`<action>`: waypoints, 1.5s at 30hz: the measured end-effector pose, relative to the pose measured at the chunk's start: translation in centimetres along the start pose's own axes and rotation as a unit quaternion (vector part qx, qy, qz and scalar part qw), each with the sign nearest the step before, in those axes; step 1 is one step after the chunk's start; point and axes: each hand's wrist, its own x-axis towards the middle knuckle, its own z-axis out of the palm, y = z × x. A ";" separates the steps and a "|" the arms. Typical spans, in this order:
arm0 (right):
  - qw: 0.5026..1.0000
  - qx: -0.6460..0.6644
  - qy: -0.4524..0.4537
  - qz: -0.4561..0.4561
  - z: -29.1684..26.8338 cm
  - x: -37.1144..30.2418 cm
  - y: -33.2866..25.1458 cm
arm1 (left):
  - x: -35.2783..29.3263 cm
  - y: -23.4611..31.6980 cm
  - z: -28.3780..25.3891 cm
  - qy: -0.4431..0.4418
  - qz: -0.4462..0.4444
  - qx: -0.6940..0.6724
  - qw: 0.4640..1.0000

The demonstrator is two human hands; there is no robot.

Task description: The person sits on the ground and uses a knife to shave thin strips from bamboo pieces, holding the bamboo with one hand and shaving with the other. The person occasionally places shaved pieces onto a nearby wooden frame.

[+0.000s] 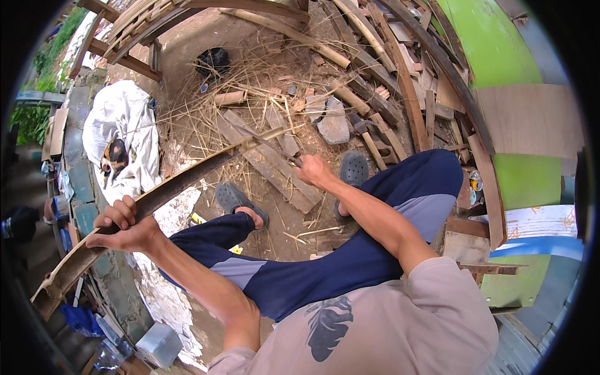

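A long split bamboo piece (pixel 187 178) slants from the lower left up to the middle of the ground. My left hand (pixel 128 231) is closed around its near part, thumb along the edge. In my right hand (pixel 315 172) is the handle of a long thin-bladed knife (pixel 265 143). Its blade points up and left and crosses the far end of the bamboo, seemingly touching it. Beneath that end lies a wooden plank (pixel 275 172) on the dirt. My feet, in grey clogs (pixel 355 169), stand on either side of the plank.
Bamboo shavings (pixel 187 112) litter the ground. A grey stone block (pixel 334 122) and a wooden-handled tool (pixel 374 149) lie beyond my right hand. Timber and bamboo poles (pixel 400 81) are piled at right. White cloth (pixel 122 119) with a calico cat (pixel 114 157) is at left.
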 end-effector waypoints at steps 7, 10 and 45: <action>0.996 0.002 0.019 0.090 1.9 2.6 8.1 | 0.5 0.0 0.4 -0.007 -0.002 -0.010 1.000; 0.990 -0.025 -0.023 0.134 0.7 3.5 7.8 | 0.4 0.0 0.8 0.034 0.008 0.018 0.999; 0.998 0.042 0.028 -0.026 1.1 -5.2 -5.6 | -0.4 -0.2 0.3 0.321 0.000 0.113 0.940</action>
